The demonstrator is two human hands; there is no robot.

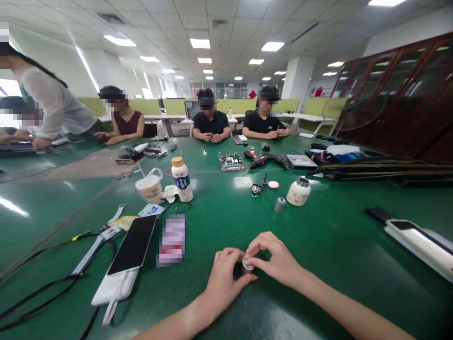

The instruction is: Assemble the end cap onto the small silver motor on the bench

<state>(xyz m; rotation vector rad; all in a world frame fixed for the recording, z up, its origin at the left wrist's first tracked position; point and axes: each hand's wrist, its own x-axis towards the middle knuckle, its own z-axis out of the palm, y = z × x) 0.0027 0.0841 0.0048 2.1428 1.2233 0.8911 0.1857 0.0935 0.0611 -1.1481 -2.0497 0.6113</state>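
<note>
Near the front of the green table (283,255), a small silvery metal cylinder (248,267) stands upright between my hands. My left hand (226,274) curls round its side, thumb and fingers closed on it. From above, my right hand (274,259) pinches at its top rim; whether it grips a separate piece there cannot be made out. Beyond my hands lies another short metal cylinder (280,204) beside an uncapped white flask (299,192). A metal cup-like part (255,190), a dark pointed part (264,180) and a pink disc (273,184) are grouped nearby.
To the left are a phone (134,243) on a white power bank (116,285), cables, a drink bottle (182,182) and a plastic cup (150,187). A circuit board (231,162) and power drills (260,163) lie farther back. Several people sit or stand around the table.
</note>
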